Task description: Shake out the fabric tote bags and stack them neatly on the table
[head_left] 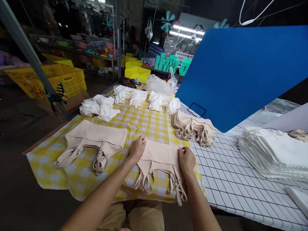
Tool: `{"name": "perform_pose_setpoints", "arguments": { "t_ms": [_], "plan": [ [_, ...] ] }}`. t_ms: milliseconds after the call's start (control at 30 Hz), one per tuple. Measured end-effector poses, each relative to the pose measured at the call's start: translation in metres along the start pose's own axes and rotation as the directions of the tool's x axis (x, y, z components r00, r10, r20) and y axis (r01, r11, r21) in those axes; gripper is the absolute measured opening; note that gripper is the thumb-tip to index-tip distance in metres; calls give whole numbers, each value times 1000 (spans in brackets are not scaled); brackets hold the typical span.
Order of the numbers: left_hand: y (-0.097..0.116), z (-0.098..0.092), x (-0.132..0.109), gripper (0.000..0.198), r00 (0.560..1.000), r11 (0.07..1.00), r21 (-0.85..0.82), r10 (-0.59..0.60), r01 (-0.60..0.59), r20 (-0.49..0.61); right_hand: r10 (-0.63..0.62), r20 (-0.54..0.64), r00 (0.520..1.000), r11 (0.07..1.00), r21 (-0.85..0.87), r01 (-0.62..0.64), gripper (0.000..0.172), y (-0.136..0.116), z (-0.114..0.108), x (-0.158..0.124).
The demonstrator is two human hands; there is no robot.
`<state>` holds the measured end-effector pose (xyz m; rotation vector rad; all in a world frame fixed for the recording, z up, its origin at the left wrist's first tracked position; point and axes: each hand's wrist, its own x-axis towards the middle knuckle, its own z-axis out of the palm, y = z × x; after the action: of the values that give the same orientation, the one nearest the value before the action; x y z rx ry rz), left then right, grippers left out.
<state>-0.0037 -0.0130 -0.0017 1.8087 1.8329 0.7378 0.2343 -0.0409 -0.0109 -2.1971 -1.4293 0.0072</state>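
Observation:
A beige strapped garment, which looks like a garter belt, lies flat on the yellow checked cloth in front of me. Its wavy edge faces away, and its loose straps hang towards the table's front edge. My left hand pinches its upper left corner. At the upper right corner my right hand has thumb and fingers closed on the fabric. To the left rests a pile of similar beige garments, straps towards me. A thicker beige stack sits beyond my right hand.
White garment bundles and a plastic bag lie farther back on the checked cloth. A large blue panel leans at the right, near a white stack. A metal post and yellow crate stand left.

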Motion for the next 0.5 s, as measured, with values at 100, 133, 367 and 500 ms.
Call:
{"name": "perform_pose_setpoints", "arguments": {
  "t_ms": [100,133,367,500],
  "plan": [
    [0,1,2,12,1000,1000,6,11,-11,5,37,31,999,999,11,-38,32,-2,-3,5],
    [0,1,3,11,1000,1000,6,11,-12,9,55,42,998,998,15,-56,33,-3,-3,7],
    [-1,-7,2,21,999,997,-62,34,-35,-11,82,157,984,992,80,-95,10,-8,-15,11],
    [4,-21,0,25,994,973,-214,69,-85,-83,7,157,988,982,183,-36,19,-14,-38,13]
  ]
}}
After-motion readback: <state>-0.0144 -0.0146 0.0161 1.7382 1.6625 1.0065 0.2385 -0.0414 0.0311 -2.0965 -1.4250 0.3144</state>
